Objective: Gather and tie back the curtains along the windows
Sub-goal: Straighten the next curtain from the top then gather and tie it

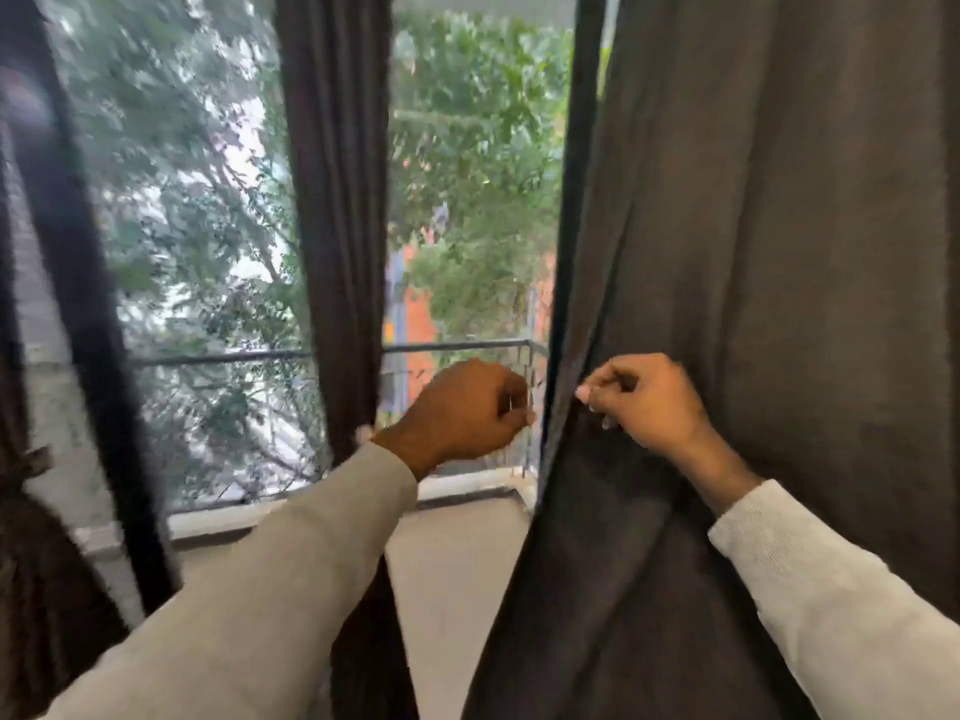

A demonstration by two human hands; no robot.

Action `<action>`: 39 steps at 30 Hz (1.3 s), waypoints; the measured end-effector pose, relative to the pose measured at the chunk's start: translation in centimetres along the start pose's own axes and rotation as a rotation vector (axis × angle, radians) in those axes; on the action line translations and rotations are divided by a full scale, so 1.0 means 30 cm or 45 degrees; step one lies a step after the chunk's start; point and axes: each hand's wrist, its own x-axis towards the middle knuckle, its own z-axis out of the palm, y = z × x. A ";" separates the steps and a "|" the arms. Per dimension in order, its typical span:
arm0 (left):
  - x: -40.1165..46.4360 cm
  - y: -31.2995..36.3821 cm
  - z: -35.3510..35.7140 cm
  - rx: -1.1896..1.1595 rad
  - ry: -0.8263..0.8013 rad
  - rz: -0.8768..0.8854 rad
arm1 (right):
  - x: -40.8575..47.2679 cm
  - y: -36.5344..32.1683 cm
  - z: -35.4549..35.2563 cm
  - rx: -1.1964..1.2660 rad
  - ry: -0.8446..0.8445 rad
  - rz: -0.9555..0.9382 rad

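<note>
Right hand [644, 397] pinching curtain [753, 304] edge, left hand [467, 407] clenched beside it, clear of fabric.

A plain dark charcoal grey is shown by the curtain [779, 252] beside the right hand [644, 397], with no pattern on it. A darker brown-black is seen on the narrow gathered curtain [337, 200] just behind the left hand [467, 407]. Both arms are covered by pale beige-grey sleeves [311, 563]. Black is shown by the window frame [78, 304] far to the left of the hands. Beyond the hands, green foliage [467, 148], a dark grey railing [457, 347] and an orange wall patch [421, 324] are seen.
</note>
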 end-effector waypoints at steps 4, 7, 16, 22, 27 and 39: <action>0.310 0.187 -0.033 0.019 0.245 -0.003 | 0.099 -0.017 -0.308 0.058 0.100 -0.154; 0.512 0.253 -0.116 -0.022 0.484 -0.058 | 0.227 -0.039 -0.478 0.031 0.240 -0.285; 1.004 0.397 -0.448 0.355 0.834 -0.138 | 0.695 -0.149 -0.755 -0.181 0.576 -0.492; 1.220 0.436 -0.639 0.529 1.113 -0.092 | 0.899 -0.235 -0.879 -0.362 0.831 -0.476; 1.382 0.495 -0.746 0.605 1.214 -0.039 | 0.994 -0.257 -0.944 -0.543 0.929 -0.546; 1.316 0.298 -1.070 0.659 1.064 -0.699 | 1.252 -0.311 -1.047 -0.594 1.084 -0.629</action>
